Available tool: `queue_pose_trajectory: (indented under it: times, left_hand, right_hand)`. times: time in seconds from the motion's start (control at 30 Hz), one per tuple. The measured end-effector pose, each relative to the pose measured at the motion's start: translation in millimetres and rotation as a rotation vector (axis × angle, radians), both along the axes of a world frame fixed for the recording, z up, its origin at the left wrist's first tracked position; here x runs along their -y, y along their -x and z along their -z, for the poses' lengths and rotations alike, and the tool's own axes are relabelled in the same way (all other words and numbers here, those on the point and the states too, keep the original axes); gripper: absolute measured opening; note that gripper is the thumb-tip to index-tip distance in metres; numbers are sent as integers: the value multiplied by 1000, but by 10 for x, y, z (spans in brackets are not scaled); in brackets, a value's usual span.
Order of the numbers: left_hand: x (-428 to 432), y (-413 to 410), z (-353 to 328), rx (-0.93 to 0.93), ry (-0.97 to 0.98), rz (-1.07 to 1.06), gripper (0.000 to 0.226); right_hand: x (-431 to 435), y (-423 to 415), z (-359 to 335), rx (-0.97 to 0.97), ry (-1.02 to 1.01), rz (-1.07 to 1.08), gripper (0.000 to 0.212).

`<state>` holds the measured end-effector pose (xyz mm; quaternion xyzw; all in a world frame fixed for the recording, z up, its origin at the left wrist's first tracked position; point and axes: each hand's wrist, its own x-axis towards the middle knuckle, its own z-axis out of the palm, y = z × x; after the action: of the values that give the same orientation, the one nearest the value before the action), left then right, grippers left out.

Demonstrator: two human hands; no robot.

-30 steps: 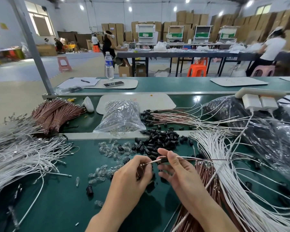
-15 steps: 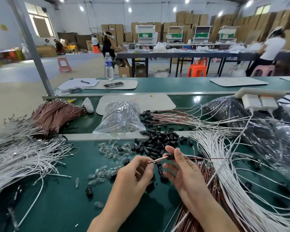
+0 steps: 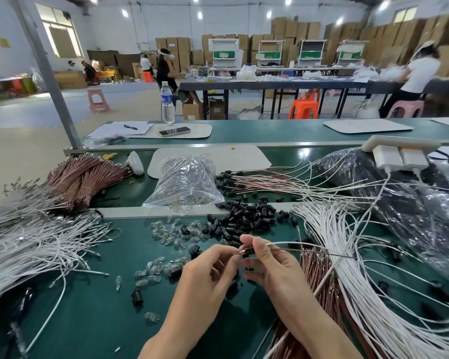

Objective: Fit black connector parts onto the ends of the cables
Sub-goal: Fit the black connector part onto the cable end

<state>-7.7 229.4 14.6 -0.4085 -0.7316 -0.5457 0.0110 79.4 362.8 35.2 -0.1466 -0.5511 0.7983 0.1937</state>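
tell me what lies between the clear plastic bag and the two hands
Head view: below the clear plastic bag runs a pale rail, then scattered small clear bulbs and a heap of black connector parts, reaching the left hand and right hand.

I find the pile of black connector parts (image 3: 246, 216) matt plastic. Left of it, the clear bulbs (image 3: 166, 233) look glossy. Behind it, the plastic bag (image 3: 184, 180) is glossy and crinkled. Beneath it, the green belt (image 3: 88, 320) is smooth.
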Motion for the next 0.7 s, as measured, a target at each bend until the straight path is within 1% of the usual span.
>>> queue_pose_trajectory:
  times: [0.1, 0.2, 0.27, 0.33, 0.4, 0.53, 0.63, 0.7]
  left_hand:
    - [1, 11, -5, -18, -27, -45, 22]
    - [9, 17, 0, -28, -24, -46, 18]
    - [5, 12, -5, -43, -11, -41, 16]
    - [2, 8, -15, -61, 4, -51, 14]
    - [-5, 4, -22, -67, 12, -60, 13]
    - [-19, -26, -14, -23, 15, -50, 11]
    - [-20, -29, -15, 13, 20, -38, 7]
    - [-22, -32, -21, 30, 15, -37, 5]
  right_hand:
    - [-3, 7, 13, -14, -3, -5, 41]
    - [-8, 25, 54, -33, -53, -46, 48]
    - [-14, 47, 86, -30, -88, -36, 48]
    - [-34, 61, 117, -45, -51, 6, 45]
    - [-60, 71, 135, -71, 3, 39, 40]
    - [-42, 62, 116, -74, 26, 71, 15]
    - [-47, 38, 103, -73, 27, 105, 9]
    - [-51, 22, 87, -72, 11, 118, 9]
